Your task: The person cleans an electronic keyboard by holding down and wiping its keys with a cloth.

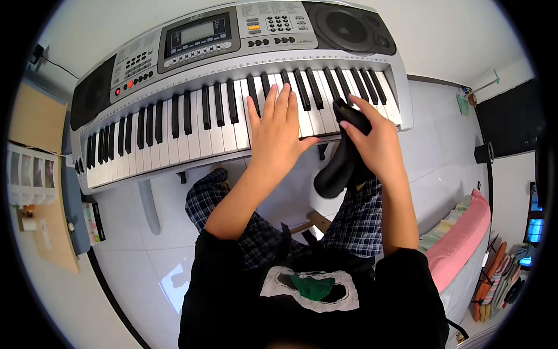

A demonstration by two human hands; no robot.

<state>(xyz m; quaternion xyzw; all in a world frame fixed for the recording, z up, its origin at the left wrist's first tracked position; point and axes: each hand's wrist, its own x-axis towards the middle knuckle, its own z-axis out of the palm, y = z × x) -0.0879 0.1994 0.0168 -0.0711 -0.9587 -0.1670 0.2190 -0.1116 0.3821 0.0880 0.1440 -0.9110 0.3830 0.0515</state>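
Fingers (282, 104) of the left hand (273, 135) lay spread over the keys (224, 135), with nothing in their hold; whether they pressed, I could not tell. The right hand (378, 138) was curled around the upper part of a black object (340, 166), thumb and forefinger nearly closed on it. The object, its kind unclear, hung below that hand, past the front of the keyboard (221, 68) and above the trousers (354, 230). As I judged it, the object was in the grasp and not set down; no piece of the work showed as finished. Well left of the hands stood a white rack (32, 150) with compartments, contents too small to tell. Well to their right lay a pink cushion (468, 232), with cloths (494, 291) piled beyond.
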